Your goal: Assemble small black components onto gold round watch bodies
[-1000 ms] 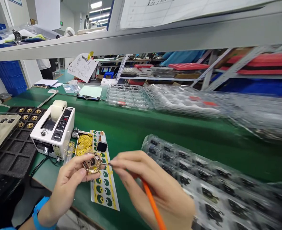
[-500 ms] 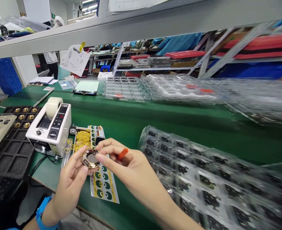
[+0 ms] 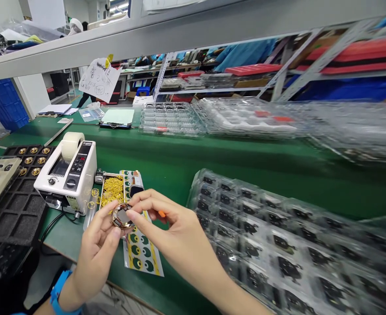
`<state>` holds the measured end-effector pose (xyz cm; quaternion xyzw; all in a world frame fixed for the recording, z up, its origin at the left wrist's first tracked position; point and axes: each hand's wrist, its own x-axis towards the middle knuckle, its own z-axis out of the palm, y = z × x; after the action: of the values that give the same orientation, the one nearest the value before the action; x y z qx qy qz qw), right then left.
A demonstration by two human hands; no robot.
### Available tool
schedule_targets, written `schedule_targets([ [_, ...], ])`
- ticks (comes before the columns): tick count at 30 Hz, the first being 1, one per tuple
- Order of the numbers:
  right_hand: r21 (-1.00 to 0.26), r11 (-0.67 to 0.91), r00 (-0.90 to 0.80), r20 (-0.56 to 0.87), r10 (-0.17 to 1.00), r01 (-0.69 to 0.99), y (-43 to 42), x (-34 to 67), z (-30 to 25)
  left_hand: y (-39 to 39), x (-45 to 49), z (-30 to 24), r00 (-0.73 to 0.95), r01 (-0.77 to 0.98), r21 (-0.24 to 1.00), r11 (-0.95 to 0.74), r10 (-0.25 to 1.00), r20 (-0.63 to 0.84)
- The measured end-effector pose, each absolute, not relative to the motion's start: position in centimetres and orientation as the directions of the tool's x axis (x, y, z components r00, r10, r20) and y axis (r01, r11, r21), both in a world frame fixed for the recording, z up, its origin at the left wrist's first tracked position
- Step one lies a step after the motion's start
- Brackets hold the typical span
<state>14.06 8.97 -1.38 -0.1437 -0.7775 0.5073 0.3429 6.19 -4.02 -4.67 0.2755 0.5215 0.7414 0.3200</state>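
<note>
A round watch case [image 3: 123,216] with a gold rim sits between the fingers and thumb of my left hand [image 3: 96,245], its open inside turned up. My right hand [image 3: 176,227] bends over from the right, with thumb and fingertips at the case's right edge. From its curled fingers pokes the end of a small orange strip [image 3: 162,213]; the rest of it is hidden. Just beyond the case lies a small box of yellow rings [image 3: 112,190]. Under the hands is a sticker sheet [image 3: 142,251] with green and yellow shapes.
A white tape dispenser [image 3: 68,173] stands left of the box. Farther left is a black foam tray [image 3: 19,201] with several gold cases. Clear plastic trays [image 3: 258,236] of black parts cover the right side. More trays [image 3: 171,116] line the back, below a grey shelf beam [image 3: 193,37].
The view has shifted slightly. My right fingers have turned a little at the case, and less of the orange strip shows. Both hands stay on the case.
</note>
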Motion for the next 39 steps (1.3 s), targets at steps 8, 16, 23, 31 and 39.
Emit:
schedule_targets([
  [8,-0.775,0.618,-0.647,0.54,0.539,-0.131,8.6,13.9,-2.2,-3.9,6.3,-4.8,-0.665,-0.175,0.947,-0.271,0.741,0.089],
  [16,-0.61,0.775,-0.589,0.692,0.419,-0.165,8.2,13.7,-2.9,-3.0,6.7,-4.6,-0.756,-0.215,0.934,-0.285,0.654,0.026],
  [23,-0.458,0.879,-0.513,0.79,0.335,-0.131,8.1,13.4,-4.1,-1.8,6.5,-5.2,-0.835,-0.222,0.921,-0.319,0.55,-0.01],
  [31,-0.639,0.755,-0.669,0.626,0.4,-0.146,8.8,13.1,-3.6,-2.3,6.3,-5.9,-0.842,-0.16,0.94,-0.3,0.539,0.029],
  [39,-0.565,0.81,-0.743,0.608,0.279,-0.159,9.0,13.4,-3.6,-2.7,4.4,-5.6,-0.738,-0.077,0.98,-0.182,0.672,0.067],
])
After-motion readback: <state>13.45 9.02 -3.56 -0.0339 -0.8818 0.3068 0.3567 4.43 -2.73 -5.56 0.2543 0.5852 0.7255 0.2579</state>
